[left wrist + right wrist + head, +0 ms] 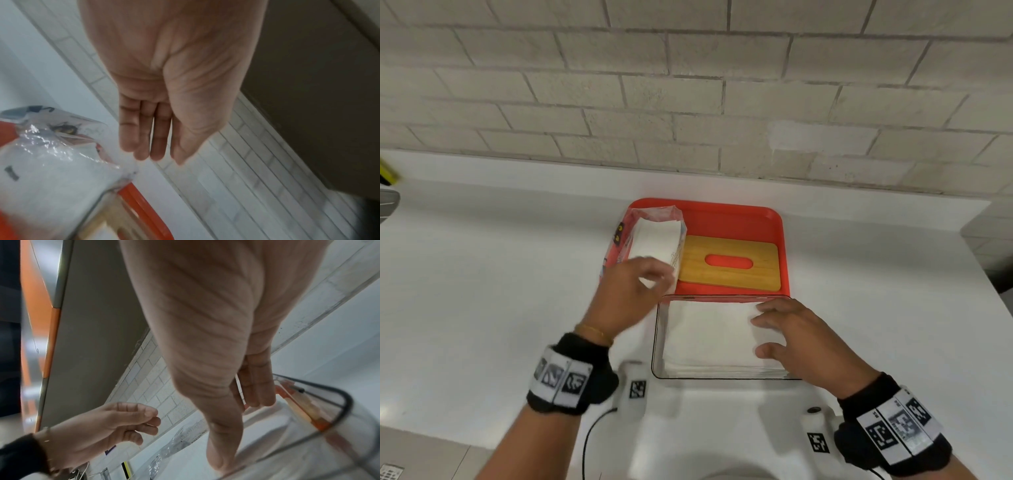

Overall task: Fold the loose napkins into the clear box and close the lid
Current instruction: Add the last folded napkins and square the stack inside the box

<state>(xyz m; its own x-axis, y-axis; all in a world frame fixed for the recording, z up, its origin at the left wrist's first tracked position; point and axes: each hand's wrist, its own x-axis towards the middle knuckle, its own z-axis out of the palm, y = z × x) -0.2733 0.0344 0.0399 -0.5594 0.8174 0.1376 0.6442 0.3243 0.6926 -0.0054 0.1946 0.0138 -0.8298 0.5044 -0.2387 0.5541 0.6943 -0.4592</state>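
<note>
We're ~midway: stack in box (658, 342), right hand (787, 337) flat on it; left hand (626, 294) spread, empty, near pack (654, 240); lid (729, 262) off.

On the worktop (517, 274), against the back wall (688, 85): a tray (739, 219). Just in front of the tray, touching its near edge: a box (659, 363), lid off. In the box: a stack of napkins (709, 332). On the tray, left side: a plastic pack (650, 219) with more napkins inside. Right of the pack, also on the tray: the lid (729, 265), lying flat. Above the pack's near end: the left hand (626, 298). On the right part of the stack in the box: the right hand (798, 339), fingers flat.
</note>
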